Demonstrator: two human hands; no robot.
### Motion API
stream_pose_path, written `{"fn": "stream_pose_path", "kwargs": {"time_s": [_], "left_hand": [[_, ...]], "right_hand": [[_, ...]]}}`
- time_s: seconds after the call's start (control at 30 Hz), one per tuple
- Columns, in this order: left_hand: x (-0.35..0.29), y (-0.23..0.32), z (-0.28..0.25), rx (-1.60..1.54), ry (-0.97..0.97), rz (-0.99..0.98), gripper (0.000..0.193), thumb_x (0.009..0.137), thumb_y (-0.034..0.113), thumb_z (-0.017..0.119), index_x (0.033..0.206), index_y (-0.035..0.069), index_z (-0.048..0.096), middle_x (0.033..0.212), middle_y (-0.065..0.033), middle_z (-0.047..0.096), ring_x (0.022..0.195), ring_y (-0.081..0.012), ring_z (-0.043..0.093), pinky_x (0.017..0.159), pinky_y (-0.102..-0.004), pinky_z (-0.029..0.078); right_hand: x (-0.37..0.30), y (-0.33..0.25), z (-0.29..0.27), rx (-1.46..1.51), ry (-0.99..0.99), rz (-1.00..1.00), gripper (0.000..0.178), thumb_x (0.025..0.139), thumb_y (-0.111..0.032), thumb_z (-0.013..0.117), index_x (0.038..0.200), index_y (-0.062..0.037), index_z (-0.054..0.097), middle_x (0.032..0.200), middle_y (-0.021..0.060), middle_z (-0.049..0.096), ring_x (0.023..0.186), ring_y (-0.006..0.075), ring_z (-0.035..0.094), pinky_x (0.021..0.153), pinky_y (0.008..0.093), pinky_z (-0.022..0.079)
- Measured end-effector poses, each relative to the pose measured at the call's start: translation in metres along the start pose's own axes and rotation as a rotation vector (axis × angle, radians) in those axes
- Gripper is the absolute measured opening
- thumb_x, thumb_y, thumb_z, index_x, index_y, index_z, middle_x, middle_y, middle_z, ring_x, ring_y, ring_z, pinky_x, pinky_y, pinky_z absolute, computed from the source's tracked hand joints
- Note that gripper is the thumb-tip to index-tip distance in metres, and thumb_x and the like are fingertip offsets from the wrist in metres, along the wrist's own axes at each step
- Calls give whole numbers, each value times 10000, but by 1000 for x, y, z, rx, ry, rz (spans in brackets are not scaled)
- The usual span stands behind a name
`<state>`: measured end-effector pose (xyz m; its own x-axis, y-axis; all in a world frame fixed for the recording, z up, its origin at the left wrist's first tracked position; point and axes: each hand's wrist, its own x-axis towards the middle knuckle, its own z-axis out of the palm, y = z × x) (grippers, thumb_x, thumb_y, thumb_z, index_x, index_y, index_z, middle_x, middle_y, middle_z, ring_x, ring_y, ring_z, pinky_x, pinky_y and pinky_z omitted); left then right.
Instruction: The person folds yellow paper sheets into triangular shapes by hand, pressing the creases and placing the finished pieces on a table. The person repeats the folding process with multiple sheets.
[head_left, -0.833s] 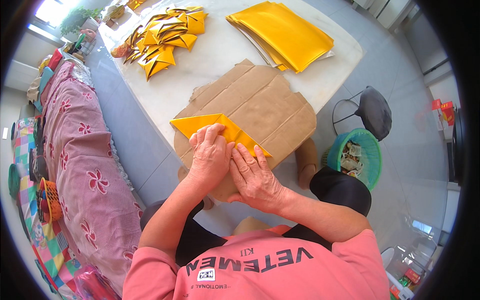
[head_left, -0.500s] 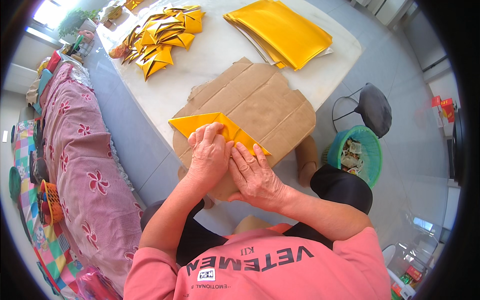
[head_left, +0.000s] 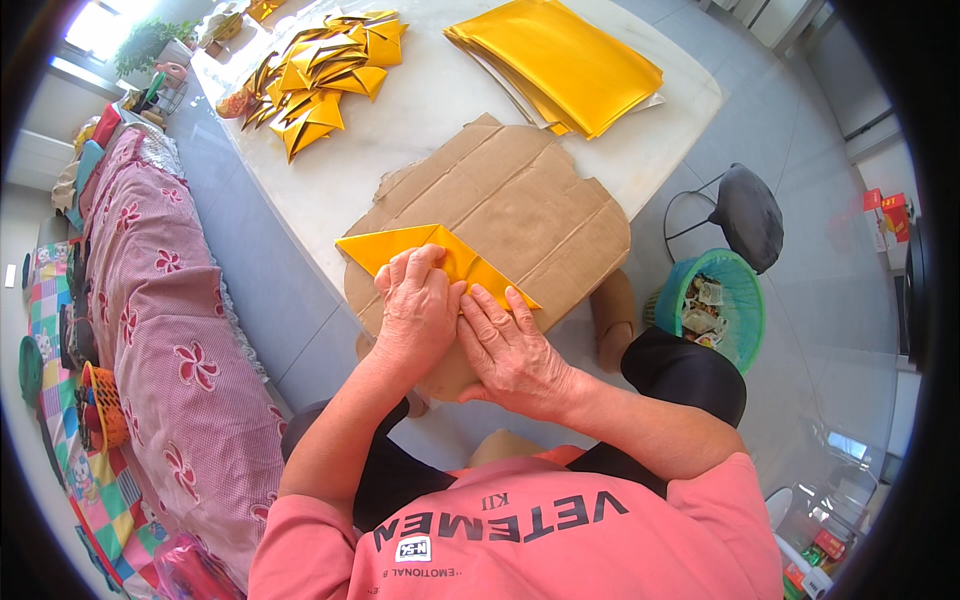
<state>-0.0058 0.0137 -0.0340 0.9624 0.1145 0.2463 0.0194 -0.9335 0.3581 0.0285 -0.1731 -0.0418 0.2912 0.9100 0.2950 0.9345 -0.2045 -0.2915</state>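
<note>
Folded gold sheet [head_left: 467,263] lies directly under both hands on the cardboard [head_left: 515,195], long axis slanting far-left to near-right; neither hand nearer, both touching. Your left hand [head_left: 415,305] curls over its middle, pinch unclear; your right hand [head_left: 510,345] presses flat, fingers extended, grasping nothing.

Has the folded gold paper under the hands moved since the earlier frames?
No, the folded gold paper shows no visible shift in any direction against the flat brown cardboard beneath.
</note>
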Motion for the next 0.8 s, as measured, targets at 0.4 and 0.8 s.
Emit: {"fn": "stream_pose_path", "kwargs": {"time_s": [0.4, 0.8], "left_hand": [[0, 0, 1, 10, -6, 3, 261, 879, 138, 672, 1080, -28, 658, 1288, -144, 533, 1215, -345, 469, 1061, -472, 315], [0, -1, 2, 6, -12, -15, 268, 874, 137, 674, 1088, -22, 653, 1287, -130, 521, 1226, -332, 456, 1067, -473, 306]], "right_hand": [[-2, 5, -1, -35, 36, -12, 936, 753, -557, 766, 1402, 66, 508, 1457, 227, 515, 1436, 351, 415, 1190, 601, 231], [-8, 12, -7, -45, 21, -48, 859, 792, -544, 742, 1358, 70, 542, 1448, 247, 520, 1418, 369, 441, 1168, 590, 290]]}}
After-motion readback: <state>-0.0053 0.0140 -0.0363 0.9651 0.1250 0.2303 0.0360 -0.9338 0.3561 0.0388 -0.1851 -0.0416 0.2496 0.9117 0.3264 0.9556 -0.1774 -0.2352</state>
